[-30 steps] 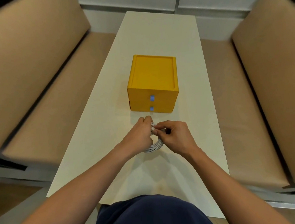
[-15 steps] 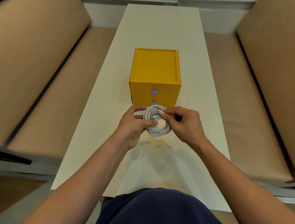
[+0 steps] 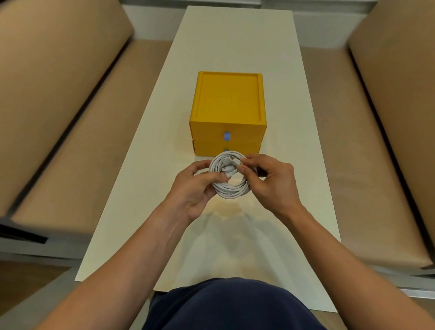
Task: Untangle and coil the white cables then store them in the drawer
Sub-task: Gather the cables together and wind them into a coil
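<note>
I am watching the left hand (image 3: 195, 190) gripping the coiled white cable (image 3: 233, 191) at its nine o'clock edge, the right hand (image 3: 273, 183) pinching its three o'clock side. The coil is sitting over the table (image 3: 226, 32), with the yellow drawer box (image 3: 228, 103) at twelve o'clock.

No lettering to read.
The yellow drawer box (image 3: 225, 103) just beyond the left hand (image 3: 195, 190) and right hand (image 3: 273, 183), its blue tab (image 3: 226, 136), and the white cable coil (image 3: 230, 183) pinched between the hands show no legible text, label or number.
</note>
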{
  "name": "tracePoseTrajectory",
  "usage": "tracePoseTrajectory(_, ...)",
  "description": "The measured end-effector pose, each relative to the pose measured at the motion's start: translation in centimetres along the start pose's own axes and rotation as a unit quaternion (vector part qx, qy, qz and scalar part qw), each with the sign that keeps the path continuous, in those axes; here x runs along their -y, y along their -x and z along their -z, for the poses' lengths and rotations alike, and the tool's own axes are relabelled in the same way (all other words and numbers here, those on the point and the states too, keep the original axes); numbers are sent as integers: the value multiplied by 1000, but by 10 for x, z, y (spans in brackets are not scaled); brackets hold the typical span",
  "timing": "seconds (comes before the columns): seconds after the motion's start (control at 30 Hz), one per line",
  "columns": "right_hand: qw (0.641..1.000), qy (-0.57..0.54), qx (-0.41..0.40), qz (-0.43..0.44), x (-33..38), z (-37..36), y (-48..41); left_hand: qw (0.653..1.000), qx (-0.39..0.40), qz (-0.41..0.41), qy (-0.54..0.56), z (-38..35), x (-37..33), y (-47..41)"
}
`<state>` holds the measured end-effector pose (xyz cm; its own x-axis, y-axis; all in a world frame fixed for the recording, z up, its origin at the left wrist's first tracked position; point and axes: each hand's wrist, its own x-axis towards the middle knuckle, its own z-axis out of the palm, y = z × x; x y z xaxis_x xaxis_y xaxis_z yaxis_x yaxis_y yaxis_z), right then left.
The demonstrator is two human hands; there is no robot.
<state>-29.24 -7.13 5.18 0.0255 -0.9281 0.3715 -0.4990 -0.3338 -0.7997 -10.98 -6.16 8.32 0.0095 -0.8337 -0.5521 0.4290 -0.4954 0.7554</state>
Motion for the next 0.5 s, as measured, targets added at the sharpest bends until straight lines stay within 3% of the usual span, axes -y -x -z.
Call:
tracePoseTrajectory(0.23, 999, 31, -13, 40, -3, -1, 6, 992, -16, -21, -126, 1, 4, -1)
tracePoseTrajectory(0.5, 999, 10, -22, 46, -7, -2, 12, 995, -3, -15, -101, 5, 6, 0)
